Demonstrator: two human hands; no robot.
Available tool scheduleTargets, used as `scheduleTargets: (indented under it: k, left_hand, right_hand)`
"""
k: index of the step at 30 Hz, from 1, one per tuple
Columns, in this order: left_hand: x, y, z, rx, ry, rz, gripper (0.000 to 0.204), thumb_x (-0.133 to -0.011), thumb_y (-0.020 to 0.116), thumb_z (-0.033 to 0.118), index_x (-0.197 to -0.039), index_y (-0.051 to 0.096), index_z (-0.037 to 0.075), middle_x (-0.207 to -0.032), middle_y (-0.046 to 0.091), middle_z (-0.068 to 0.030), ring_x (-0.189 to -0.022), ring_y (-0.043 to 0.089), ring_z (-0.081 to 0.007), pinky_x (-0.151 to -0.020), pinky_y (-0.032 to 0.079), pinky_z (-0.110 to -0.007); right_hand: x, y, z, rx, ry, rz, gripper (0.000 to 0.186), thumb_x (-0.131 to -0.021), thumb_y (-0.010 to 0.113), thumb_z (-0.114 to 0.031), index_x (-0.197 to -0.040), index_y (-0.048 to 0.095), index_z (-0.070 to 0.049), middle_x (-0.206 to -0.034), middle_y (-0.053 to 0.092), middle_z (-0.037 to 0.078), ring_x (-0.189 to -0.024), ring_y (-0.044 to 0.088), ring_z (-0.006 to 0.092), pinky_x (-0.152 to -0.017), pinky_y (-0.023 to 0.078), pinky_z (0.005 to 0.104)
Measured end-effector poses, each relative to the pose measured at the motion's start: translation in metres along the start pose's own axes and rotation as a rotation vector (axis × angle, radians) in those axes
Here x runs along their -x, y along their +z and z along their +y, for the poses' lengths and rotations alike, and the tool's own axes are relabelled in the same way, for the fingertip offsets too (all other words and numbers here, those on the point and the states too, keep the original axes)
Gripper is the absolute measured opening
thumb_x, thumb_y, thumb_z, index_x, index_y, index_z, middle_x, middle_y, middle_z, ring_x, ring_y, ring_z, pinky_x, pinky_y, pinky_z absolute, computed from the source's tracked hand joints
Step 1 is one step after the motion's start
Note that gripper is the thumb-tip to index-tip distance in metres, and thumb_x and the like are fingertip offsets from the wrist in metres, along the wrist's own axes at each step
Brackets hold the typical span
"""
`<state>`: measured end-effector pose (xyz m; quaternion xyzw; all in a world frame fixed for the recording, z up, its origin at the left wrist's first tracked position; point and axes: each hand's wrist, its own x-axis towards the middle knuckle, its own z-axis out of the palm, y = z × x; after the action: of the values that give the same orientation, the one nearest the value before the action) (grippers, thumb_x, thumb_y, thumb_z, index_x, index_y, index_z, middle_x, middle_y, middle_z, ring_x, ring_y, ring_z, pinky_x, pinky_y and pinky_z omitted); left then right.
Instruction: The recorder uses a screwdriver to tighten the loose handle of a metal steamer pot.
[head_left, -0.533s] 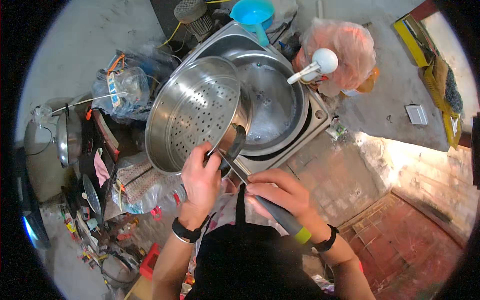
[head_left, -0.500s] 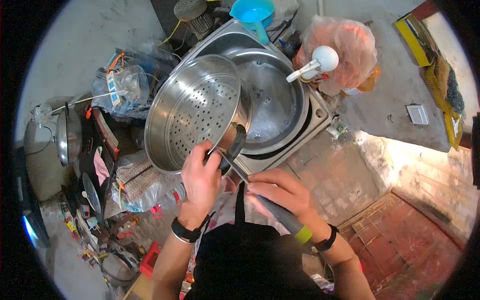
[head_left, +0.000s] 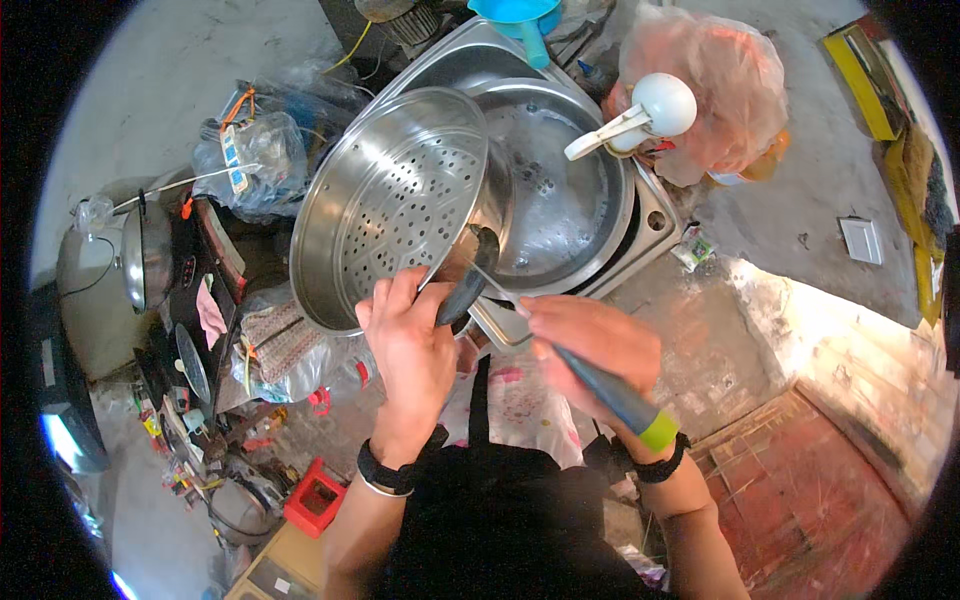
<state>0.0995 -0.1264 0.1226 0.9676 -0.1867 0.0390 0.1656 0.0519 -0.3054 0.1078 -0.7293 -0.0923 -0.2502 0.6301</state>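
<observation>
Steel steamer pot (head_left: 390, 212) is at 10 o'clock, tipped, overlapping the metal basin (head_left: 560, 200) at 1 in this view. Looks stiff, lightish for its bulk, probably slick if wet; I'd grab by the black side handle (head_left: 462, 298). Left hand (head_left: 405, 340) is clamped there, forearm from 7. Right hand (head_left: 600, 350) grips a grey-handled tool (head_left: 608, 388), forearm from 5, tip aimed at 10.
</observation>
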Motion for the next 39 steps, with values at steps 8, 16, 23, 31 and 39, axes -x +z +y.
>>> scheduleTargets:
  k: [8,16,23,31,39]
  left_hand:
    - [-0.010,-0.006,0.000,0.084,-0.017,-0.022,0.026,-0.065,0.065,0.002,-0.090,0.066,0.008,-0.093,0.058,-0.0073,-0.086,0.053,-0.0259,-0.073,0.034,-0.036]
    - [-0.025,-0.019,-0.002,0.095,0.000,-0.028,0.023,-0.070,0.070,0.014,-0.092,0.066,0.009,-0.092,0.058,-0.0071,-0.084,0.053,-0.0257,-0.071,0.034,-0.036]
    - [-0.035,-0.031,-0.007,0.072,-0.017,-0.014,0.021,-0.071,0.068,0.010,-0.091,0.066,0.009,-0.091,0.057,-0.0056,-0.084,0.052,-0.0251,-0.071,0.034,-0.036]
    - [-0.044,-0.033,-0.007,0.104,-0.009,-0.048,0.020,-0.073,0.066,0.011,-0.093,0.064,0.007,-0.093,0.058,-0.0074,-0.086,0.053,-0.0271,-0.072,0.035,-0.036]
    - [-0.041,-0.030,0.001,0.065,0.009,-0.031,0.027,-0.068,0.066,0.006,-0.095,0.064,0.009,-0.096,0.057,-0.0062,-0.086,0.052,-0.0268,-0.071,0.036,-0.037]
  right_hand:
    - [-0.016,-0.006,0.008,0.026,-0.077,-0.029,0.030,-0.066,0.070,0.001,-0.095,0.064,-0.001,-0.090,0.066,0.015,-0.082,0.067,0.0285,-0.071,0.055,0.0352]
    - [-0.027,0.004,0.016,-0.048,-0.116,-0.015,0.030,-0.066,0.069,0.000,-0.096,0.064,-0.001,-0.091,0.066,0.016,-0.082,0.066,0.0283,-0.073,0.055,0.0350]
    - [-0.036,0.015,0.011,-0.059,-0.118,-0.023,0.029,-0.067,0.068,0.000,-0.096,0.065,-0.002,-0.091,0.067,0.016,-0.084,0.067,0.0280,-0.075,0.054,0.0360]
    - [-0.042,0.020,0.007,-0.147,-0.125,-0.070,0.025,-0.072,0.064,-0.001,-0.096,0.064,-0.001,-0.088,0.067,0.018,-0.084,0.067,0.0303,-0.074,0.054,0.0377]
    - [-0.045,0.005,0.004,-0.041,-0.065,-0.049,0.020,-0.074,0.063,-0.001,-0.093,0.063,0.003,-0.089,0.067,0.019,-0.081,0.067,0.0305,-0.074,0.054,0.0376]
